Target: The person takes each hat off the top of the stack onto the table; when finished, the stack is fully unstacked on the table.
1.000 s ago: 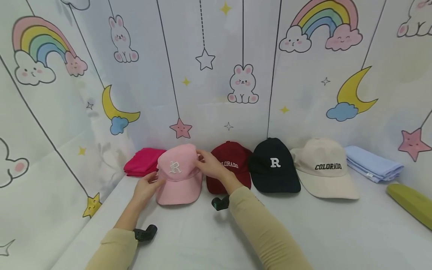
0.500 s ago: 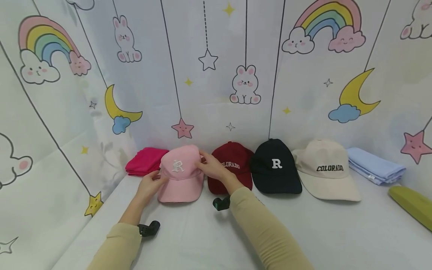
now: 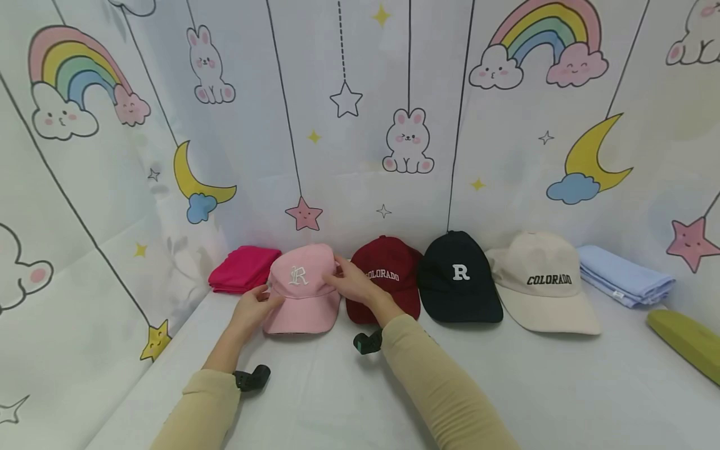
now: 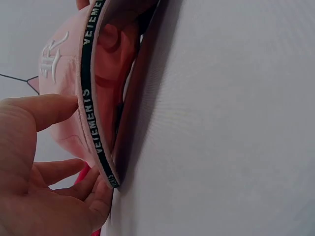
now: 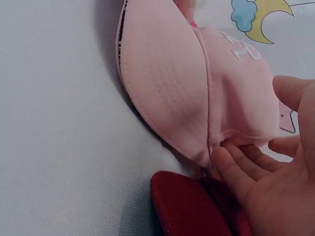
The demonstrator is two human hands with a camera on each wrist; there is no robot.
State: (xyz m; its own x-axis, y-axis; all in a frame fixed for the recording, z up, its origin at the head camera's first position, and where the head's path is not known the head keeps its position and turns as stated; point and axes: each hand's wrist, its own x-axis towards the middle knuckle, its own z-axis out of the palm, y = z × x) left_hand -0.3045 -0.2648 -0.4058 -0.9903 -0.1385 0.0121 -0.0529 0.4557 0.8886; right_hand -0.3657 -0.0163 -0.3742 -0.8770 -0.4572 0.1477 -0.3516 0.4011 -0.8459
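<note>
A pink baseball cap (image 3: 306, 312) with a white embroidered R stands brim forward at the left end of the row. At its left side my left hand (image 3: 247, 315) holds it, thumb on the front and fingers at the side edge. My right hand (image 3: 354, 281) holds the crown's right side, its fingertips partly hidden at the cap's edge. The left wrist view shows the hollow underside and a dark lettered band along the rim of the pink cap (image 4: 64, 88). In the right wrist view, a dark red cap (image 5: 187, 206) lies close below the right fingers.
Right of the pink cap stand the dark red COLORADO cap (image 3: 382, 250), a black R cap (image 3: 458, 300) and a cream COLORADO cap (image 3: 540, 306). Folded magenta cloth (image 3: 242, 272) lies at the left, folded light blue cloth (image 3: 624, 275) and a green object (image 3: 683, 344) at the right.
The pink cap's brim has come down slightly at the front and its crown sits a little lower. Both hands stay at its sides; the right hand has shifted slightly lower.
</note>
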